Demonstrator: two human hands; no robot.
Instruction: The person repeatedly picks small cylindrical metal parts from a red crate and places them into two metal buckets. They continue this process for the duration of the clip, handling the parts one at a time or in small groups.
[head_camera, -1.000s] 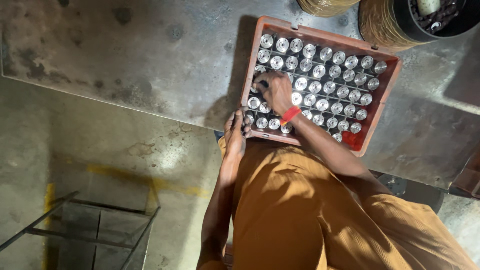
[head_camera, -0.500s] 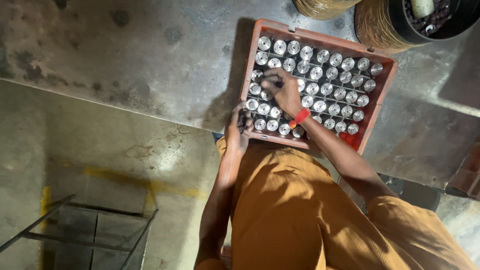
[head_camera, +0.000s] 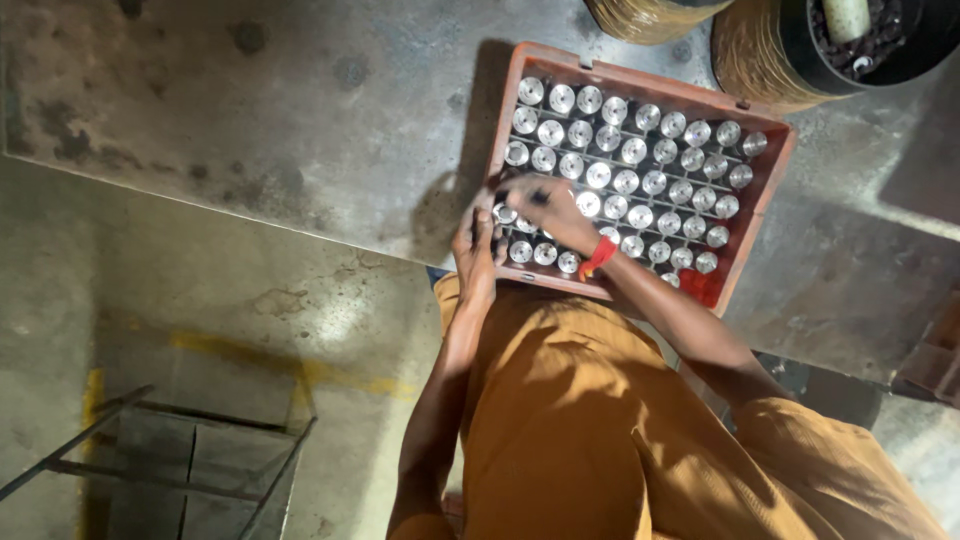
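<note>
A: Change versus a second ago?

B: Right hand (head_camera: 548, 212) slid across the metal parts (head_camera: 650, 185), off the middle rows and toward the near-left corner of the crate (head_camera: 640, 82). Now lying over the first columns by the left edge.

A: Closed on a part?

B: Cannot tell. Fingers bent down over the shiny tops, fingertips hidden among them, no part seen lifted clear. Red wristband (head_camera: 598, 257) just above the near edge.

A: Left hand?

B: Left hand (head_camera: 478, 245) barely shifted, pressed at the near-left corner, fingers curled against the rim. Gripping or just resting, cannot tell either.

A: Parts themselves?

B: Upright in tight rows, filling the crate from far edge to near edge. Bare red bottom showing only at the near-right corner. No visible new gap or added piece.

A: Crate moved?

B: No, same spot on the grey slab (head_camera: 300, 120), close to its near edge, wire coil (head_camera: 745, 50) just beyond the far-right corner.

A: Meaning for the work?

B: Probably both hands now meeting on the near-left corner rows. Count looking unchanged.
</note>
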